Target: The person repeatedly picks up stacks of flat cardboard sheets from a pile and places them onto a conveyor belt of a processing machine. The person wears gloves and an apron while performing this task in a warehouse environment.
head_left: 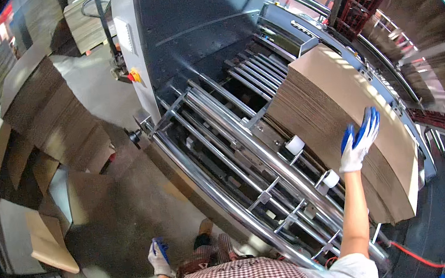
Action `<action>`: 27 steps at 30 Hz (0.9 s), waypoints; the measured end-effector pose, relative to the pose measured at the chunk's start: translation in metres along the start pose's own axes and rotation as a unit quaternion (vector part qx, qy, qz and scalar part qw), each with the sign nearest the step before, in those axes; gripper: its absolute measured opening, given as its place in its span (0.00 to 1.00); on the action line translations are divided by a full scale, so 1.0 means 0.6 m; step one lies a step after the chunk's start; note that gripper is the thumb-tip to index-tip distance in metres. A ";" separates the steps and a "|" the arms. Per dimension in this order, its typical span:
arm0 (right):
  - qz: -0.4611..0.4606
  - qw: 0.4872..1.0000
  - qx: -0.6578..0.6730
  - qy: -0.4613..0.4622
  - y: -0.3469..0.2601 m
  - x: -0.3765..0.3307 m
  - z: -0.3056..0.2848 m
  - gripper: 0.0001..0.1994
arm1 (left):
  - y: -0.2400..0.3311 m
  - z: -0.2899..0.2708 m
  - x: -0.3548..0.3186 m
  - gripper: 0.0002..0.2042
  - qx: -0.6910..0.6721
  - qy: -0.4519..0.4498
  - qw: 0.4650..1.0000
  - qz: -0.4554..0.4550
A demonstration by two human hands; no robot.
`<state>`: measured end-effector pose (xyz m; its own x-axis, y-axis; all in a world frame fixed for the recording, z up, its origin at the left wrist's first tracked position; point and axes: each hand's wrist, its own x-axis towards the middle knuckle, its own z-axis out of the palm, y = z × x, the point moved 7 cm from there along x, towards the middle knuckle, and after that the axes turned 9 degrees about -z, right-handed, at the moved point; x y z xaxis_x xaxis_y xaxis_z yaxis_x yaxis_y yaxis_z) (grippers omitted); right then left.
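My right hand [360,140], in a white glove with blue coating, reaches out over a tall stack of brown cardboard sheets [334,90]. Its fingers are stretched out and lie at the top of the stack, near the edge of the uppermost sheet. The stack sits at the right of a machine with long metal rollers and bars [258,151]. Low beside my body hangs my left hand [160,258], gloved the same way, its fingers loosely curled with nothing visible in them. It is over the floor, apart from the machine.
Bundled cardboard stacks [50,111] stand on the left, with loose bent sheets [50,240] nearer me. A pallet jack [108,36] is at the back. A red button [133,76] sits on the grey machine post. An orange-red hose [418,256] runs along the floor at lower right.
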<state>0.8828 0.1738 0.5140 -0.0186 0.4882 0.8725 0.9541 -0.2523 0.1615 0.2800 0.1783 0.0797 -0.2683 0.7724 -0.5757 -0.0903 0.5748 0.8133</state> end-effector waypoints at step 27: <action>0.598 0.712 0.282 0.237 0.739 -0.622 -0.421 0.31 | 0.667 1.066 -0.193 0.32 0.055 -0.532 0.808 0.247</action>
<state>1.2372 -0.3310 0.3764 0.9365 -0.1636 0.3102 0.3384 0.1897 -0.9217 0.8881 0.4914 0.4178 0.7366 0.6760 0.0222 -0.1225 0.1011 0.9873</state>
